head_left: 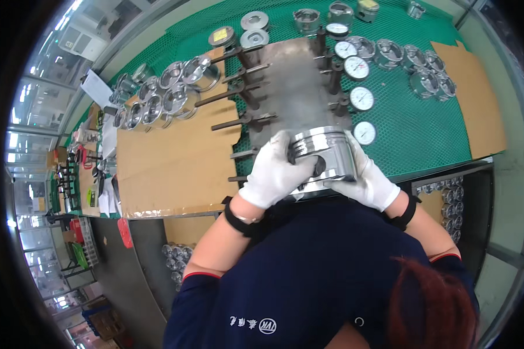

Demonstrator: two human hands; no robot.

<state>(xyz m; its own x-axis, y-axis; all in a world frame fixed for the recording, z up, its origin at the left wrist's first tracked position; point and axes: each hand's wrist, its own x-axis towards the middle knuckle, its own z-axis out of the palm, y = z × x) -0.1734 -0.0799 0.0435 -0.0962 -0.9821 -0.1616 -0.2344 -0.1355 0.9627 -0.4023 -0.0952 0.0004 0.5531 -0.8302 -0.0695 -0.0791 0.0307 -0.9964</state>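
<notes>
Green mesh covers the bench (pixel 425 128); at its near edge I see both gloved hands, left hand (pixel 272 173) and right hand (pixel 367 180), fingers clamped round a shiny piston (pixel 323 152), which could slip from smooth gloves.

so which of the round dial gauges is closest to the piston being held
The lowest dial gauge in the row, just above the right hand on the piston; the others sit farther up.
</notes>
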